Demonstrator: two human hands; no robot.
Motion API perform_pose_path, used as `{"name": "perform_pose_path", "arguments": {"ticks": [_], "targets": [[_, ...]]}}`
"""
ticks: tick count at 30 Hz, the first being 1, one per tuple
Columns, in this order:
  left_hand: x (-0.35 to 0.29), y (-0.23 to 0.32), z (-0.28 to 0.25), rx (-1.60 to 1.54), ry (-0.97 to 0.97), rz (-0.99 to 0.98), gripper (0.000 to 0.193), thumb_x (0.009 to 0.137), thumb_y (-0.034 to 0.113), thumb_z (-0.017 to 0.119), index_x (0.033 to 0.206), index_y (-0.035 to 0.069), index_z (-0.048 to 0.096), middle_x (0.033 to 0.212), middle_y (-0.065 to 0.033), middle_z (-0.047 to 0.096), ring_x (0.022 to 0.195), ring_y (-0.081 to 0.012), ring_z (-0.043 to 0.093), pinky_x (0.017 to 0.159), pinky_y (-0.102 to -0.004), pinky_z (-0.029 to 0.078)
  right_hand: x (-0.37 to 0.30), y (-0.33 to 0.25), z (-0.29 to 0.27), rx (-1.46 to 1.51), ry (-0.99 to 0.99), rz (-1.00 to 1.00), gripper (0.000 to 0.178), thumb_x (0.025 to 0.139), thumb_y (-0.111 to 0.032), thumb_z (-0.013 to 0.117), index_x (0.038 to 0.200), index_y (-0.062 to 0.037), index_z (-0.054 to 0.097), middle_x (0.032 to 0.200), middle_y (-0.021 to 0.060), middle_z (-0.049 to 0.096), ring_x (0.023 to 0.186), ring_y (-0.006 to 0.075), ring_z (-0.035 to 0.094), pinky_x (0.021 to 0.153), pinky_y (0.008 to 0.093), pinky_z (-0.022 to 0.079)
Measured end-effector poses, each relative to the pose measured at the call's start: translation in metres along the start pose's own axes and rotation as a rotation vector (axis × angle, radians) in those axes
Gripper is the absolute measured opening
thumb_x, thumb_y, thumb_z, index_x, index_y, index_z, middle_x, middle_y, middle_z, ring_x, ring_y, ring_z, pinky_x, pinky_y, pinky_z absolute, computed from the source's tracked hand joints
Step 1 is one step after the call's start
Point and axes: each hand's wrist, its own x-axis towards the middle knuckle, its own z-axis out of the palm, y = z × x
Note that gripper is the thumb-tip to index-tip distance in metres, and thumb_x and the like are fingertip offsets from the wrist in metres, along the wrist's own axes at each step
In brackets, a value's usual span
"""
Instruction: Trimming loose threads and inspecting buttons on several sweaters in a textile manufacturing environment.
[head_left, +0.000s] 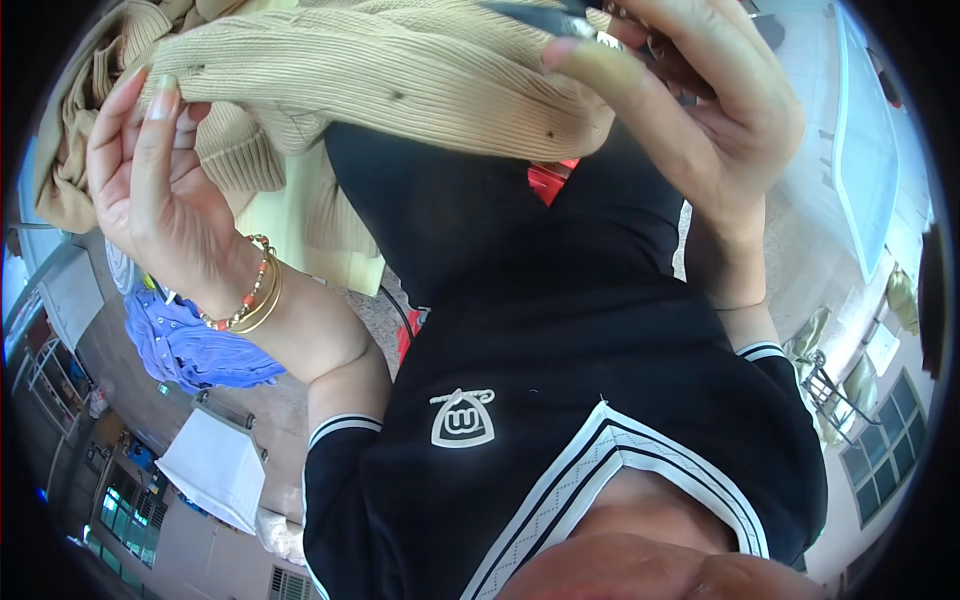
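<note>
A beige ribbed-knit garment (pixel 400 85) stretches across the top of the view, over my lap. Small dark spots, perhaps buttonholes or marks, run along its lower band. My left hand (pixel 160 165) pinches the left end of this band between thumb and fingers. At the upper right, my right hand (pixel 710 110) is curled around thread snips (pixel 545 14), whose dark pointed blades reach left over the knit. Motion blurs the blades, and the fingers cover the handle, so whether they touch the fabric cannot be told.
More beige knit (pixel 80 120) is bunched at the far left, beside pale yellow cloth (pixel 335 262). Blue-purple garments (pixel 195 340) lie below my left forearm. A white bin (pixel 212 468) stands at lower left; a large pale-blue-edged panel (pixel 862 140) is at right.
</note>
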Motion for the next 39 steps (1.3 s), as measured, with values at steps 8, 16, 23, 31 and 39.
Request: {"name": "perform_pose_path", "arguments": {"ticks": [8, 16, 23, 31, 39], "targets": [[-0.009, -0.029, 0.01, 0.401, 0.085, -0.113, 0.022, 0.089, -0.001, 0.067, 0.11, -0.006, 0.064, 0.097, -0.0089, 0.068, 0.081, -0.009, 0.064, 0.073, -0.0219, 0.053, -0.006, 0.007, -0.001, 0.04, -0.161, -0.14, 0.04, 0.073, -0.01, 0.084, 0.11, -0.0035, 0.071, 0.078, 0.0044, 0.062, 0.063, 0.016, 0.058, 0.057, 0.0256, 0.044], [-0.023, -0.031, 0.018, 0.495, 0.081, -0.114, 0.022, 0.091, 0.001, 0.067, 0.113, -0.003, 0.064, 0.099, -0.0072, 0.068, 0.087, -0.0076, 0.062, 0.078, -0.0189, 0.049, -0.007, 0.008, -0.001, 0.137, -0.127, -0.107, 0.034, 0.073, -0.012, 0.083, 0.105, -0.0045, 0.072, 0.073, 0.0045, 0.058, 0.06, 0.0148, 0.059, 0.051, 0.0257, 0.045], [-0.036, -0.016, 0.023, 0.572, 0.133, -0.013, 0.024, 0.089, -0.001, 0.068, 0.113, -0.004, 0.064, 0.102, -0.0097, 0.068, 0.089, -0.0102, 0.063, 0.076, -0.0203, 0.049, -0.011, 0.007, -0.008, 0.056, -0.121, -0.121, 0.033, 0.073, -0.011, 0.082, 0.104, -0.0037, 0.072, 0.074, 0.0045, 0.058, 0.06, 0.0155, 0.058, 0.051, 0.0258, 0.045], [-0.046, -0.009, 0.028, 0.645, 0.061, 0.1, 0.023, 0.088, -0.003, 0.066, 0.111, -0.001, 0.067, 0.109, -0.0099, 0.067, 0.097, -0.0132, 0.062, 0.08, -0.0239, 0.049, -0.001, -0.01, 0.005, -0.036, -0.1, -0.153, 0.032, 0.073, -0.009, 0.082, 0.102, -0.0028, 0.072, 0.074, 0.0045, 0.058, 0.06, 0.0163, 0.057, 0.051, 0.0259, 0.044], [-0.027, -0.014, 0.034, 1.069, -0.369, 0.47, 0.033, 0.088, -0.004, 0.056, 0.116, 0.005, 0.071, 0.114, -0.0104, 0.07, 0.113, -0.0223, 0.062, 0.099, -0.0342, 0.044, -0.001, -0.017, 0.004, -0.125, -0.063, -0.17, 0.03, 0.072, -0.007, 0.082, 0.1, -0.0018, 0.072, 0.074, 0.0046, 0.058, 0.06, 0.017, 0.056, 0.052, 0.0261, 0.044]]}}
